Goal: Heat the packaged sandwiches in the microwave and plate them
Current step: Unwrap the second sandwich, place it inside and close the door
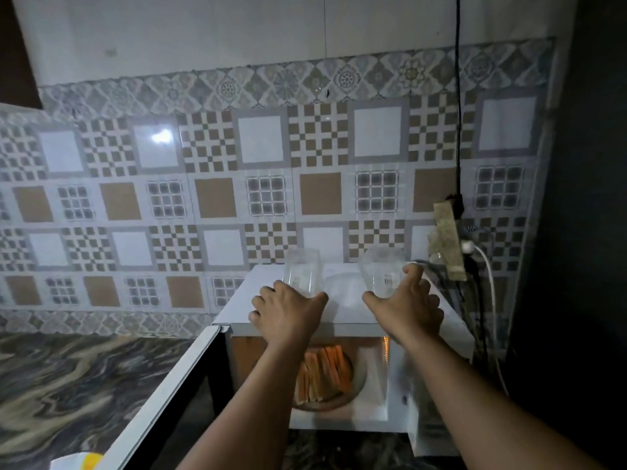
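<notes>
While lit, sandwiches (324, 374) glow orange, upright slices

Two clear plastic packages (303, 271) (383, 271), one microwave (342, 310), one plate (325, 403) — several sandwiches (322, 374), count unclear.

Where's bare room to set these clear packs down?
Bare counter lies left of the open microwave door. A small gap on the microwave top sits between the left hand and right hand. Crowded: cables to the right.
</notes>
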